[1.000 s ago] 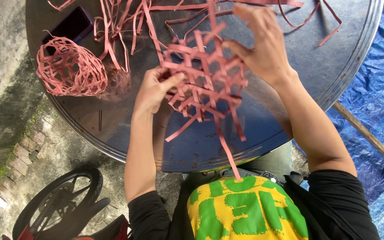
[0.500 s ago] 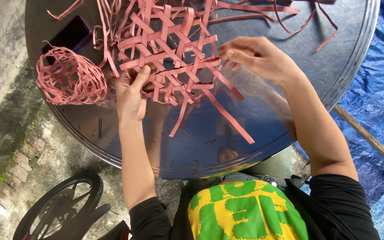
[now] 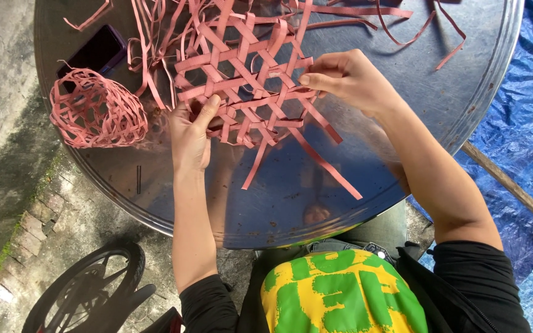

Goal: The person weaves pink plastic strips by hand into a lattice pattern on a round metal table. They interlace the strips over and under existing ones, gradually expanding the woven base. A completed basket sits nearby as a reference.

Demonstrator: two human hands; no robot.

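On round table (image 3: 464,111): both hands (left (image 3: 190,137), right (image 3: 347,79)) grip woven mat (image 3: 242,80); basket (image 3: 97,111) beside

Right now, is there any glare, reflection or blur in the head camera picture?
Head view: sharp daylight picture; the shiny round table mirrors the forearms and a face below the weave; no harsh glare; the left hand and right hand are crisp; table edges bow slightly from the wide lens.
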